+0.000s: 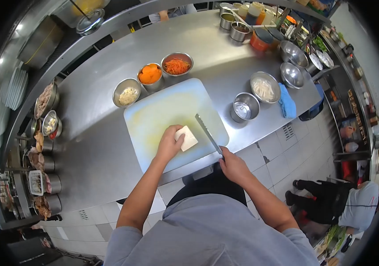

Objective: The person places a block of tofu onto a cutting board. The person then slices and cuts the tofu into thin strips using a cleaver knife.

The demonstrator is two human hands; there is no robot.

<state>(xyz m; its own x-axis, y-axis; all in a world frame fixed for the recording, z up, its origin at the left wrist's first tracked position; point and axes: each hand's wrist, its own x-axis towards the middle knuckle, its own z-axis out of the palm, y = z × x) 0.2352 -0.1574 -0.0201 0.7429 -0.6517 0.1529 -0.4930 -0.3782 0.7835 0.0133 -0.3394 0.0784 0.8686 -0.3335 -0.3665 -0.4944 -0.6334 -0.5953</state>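
Note:
A white square block [189, 138], tofu-like in look, is in my left hand [169, 142] over the near half of the cutting board [171, 104]. My thumb and fingers close around its left side. My right hand [234, 166] grips the handle of a kitchen knife [208, 132] at the board's near right edge. The blade points forward and left over the board, apart from the block. Along the far edge stand a bowl of chopped pale pieces [127, 93], a bowl of orange slices [150, 74] and a bowl of orange shreds [177, 64].
Right of the board are a metal pot [245, 107], a bowl of white strips [265, 88] and a blue cloth [287, 101]. Sauce containers [260, 39] line the far right. Food tins [47, 170] border the left. Another person [358, 205] is at the lower right.

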